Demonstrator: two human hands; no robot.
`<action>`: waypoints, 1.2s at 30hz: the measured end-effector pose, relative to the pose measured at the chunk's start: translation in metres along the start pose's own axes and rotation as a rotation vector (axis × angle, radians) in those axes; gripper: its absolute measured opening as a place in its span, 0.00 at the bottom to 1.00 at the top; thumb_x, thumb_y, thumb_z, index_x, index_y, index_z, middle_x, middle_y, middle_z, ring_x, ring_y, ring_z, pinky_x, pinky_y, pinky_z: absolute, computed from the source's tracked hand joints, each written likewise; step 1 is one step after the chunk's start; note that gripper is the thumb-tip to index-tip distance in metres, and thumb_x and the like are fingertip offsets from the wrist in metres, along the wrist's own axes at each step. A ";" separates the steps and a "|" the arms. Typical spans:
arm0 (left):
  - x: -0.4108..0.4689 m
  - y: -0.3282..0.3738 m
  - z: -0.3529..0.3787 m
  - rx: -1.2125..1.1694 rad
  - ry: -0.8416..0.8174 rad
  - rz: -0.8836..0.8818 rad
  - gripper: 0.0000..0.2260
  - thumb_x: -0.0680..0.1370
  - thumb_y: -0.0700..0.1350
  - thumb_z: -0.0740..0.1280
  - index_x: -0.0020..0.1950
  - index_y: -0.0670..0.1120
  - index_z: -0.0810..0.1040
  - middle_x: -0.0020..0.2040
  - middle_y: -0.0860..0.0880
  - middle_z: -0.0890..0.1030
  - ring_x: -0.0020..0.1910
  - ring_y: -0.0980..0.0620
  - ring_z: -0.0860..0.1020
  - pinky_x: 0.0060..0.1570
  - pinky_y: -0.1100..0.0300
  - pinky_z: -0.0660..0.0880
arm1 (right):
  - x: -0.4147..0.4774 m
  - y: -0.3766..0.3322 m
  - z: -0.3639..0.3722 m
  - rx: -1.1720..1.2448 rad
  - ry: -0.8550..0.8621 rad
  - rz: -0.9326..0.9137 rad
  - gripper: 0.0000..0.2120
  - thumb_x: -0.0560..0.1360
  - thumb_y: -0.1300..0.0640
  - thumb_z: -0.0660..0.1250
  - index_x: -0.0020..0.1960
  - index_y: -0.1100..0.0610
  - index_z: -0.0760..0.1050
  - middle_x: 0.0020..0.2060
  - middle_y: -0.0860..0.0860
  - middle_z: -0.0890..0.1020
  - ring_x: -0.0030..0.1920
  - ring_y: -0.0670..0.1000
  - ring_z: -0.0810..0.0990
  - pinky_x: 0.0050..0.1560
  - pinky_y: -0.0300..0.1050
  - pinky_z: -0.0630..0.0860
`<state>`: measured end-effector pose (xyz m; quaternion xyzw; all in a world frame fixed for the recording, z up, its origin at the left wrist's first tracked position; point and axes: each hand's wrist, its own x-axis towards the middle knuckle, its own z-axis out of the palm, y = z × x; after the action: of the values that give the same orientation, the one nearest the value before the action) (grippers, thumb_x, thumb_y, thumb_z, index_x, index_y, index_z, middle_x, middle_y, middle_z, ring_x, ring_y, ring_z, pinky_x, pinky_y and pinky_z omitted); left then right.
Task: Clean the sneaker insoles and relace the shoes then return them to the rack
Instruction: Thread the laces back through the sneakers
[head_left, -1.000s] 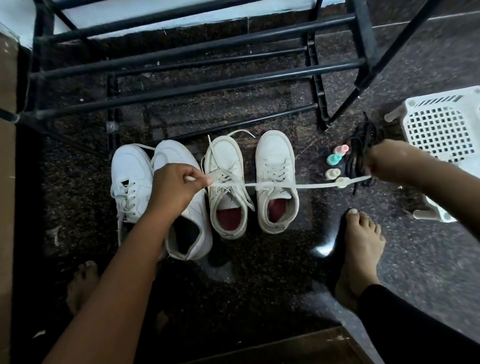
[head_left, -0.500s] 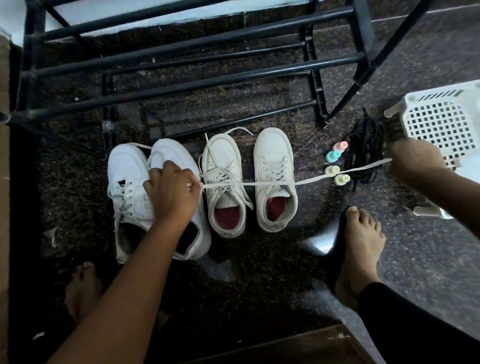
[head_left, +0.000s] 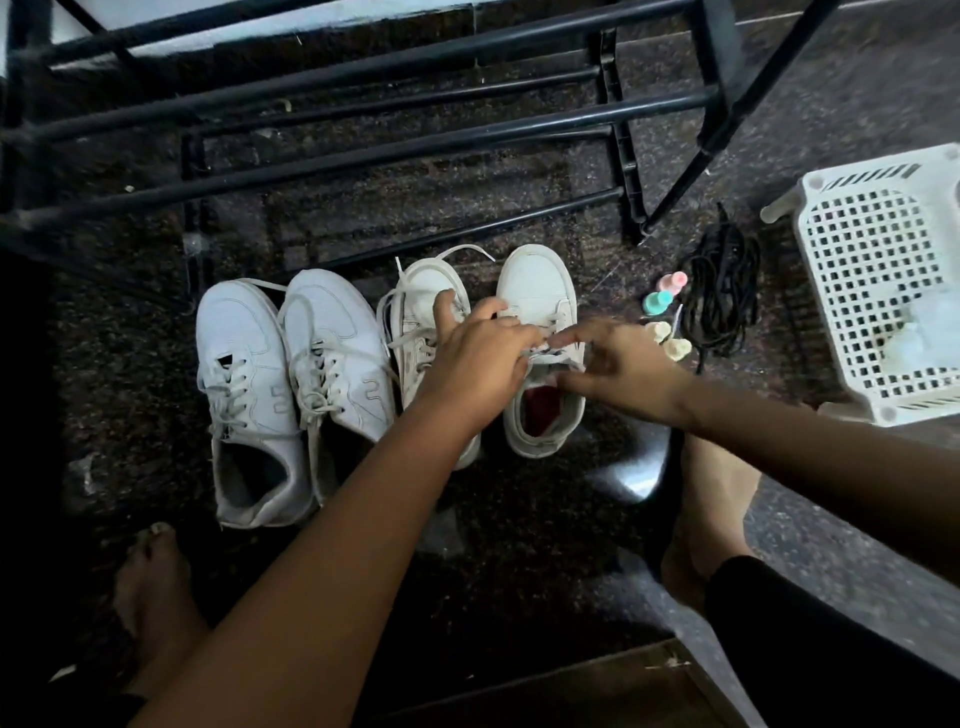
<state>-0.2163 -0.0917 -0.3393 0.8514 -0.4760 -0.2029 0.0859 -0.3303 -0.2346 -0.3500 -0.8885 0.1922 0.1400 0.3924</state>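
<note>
Left hand (head_left: 478, 353) and right hand (head_left: 618, 364) crowded the rightmost sneaker (head_left: 537, 280) on the floor, apparently threading its lace (head_left: 560, 318) (blur hid whether either grip pinched it).

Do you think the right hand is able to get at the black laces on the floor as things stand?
Probably yes: the black laces lie uncovered on the floor just beyond the right hand, with only small bottles between.

A large stitched letter, apparently an N, marks the side of the leftmost white sneaker (head_left: 244, 374) and of the white sneaker beside it (head_left: 337, 358). No other words, numbers or labels are legible.
</note>
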 end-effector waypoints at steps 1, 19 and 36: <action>0.002 0.000 0.000 0.035 -0.026 -0.001 0.12 0.78 0.45 0.63 0.59 0.55 0.78 0.58 0.54 0.80 0.69 0.53 0.64 0.65 0.45 0.40 | -0.001 0.000 0.005 -0.002 0.022 -0.005 0.18 0.68 0.55 0.75 0.56 0.56 0.79 0.48 0.49 0.78 0.34 0.43 0.72 0.37 0.30 0.66; 0.005 0.004 0.029 -0.107 -0.007 -0.161 0.03 0.77 0.46 0.63 0.47 0.52 0.77 0.43 0.54 0.78 0.60 0.53 0.70 0.65 0.47 0.43 | 0.025 0.028 -0.034 0.024 -0.162 -0.096 0.14 0.68 0.66 0.75 0.53 0.62 0.79 0.44 0.53 0.83 0.40 0.47 0.80 0.42 0.27 0.75; 0.006 -0.006 0.008 0.212 -0.031 -0.095 0.11 0.72 0.36 0.65 0.49 0.50 0.75 0.45 0.54 0.79 0.59 0.50 0.67 0.66 0.41 0.49 | 0.017 0.039 -0.018 0.091 -0.134 -0.074 0.08 0.69 0.65 0.74 0.39 0.54 0.78 0.31 0.44 0.79 0.30 0.37 0.75 0.34 0.28 0.71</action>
<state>-0.2119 -0.0937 -0.3498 0.8742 -0.4550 -0.1684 -0.0215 -0.3312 -0.2760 -0.3703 -0.8648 0.1389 0.1757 0.4494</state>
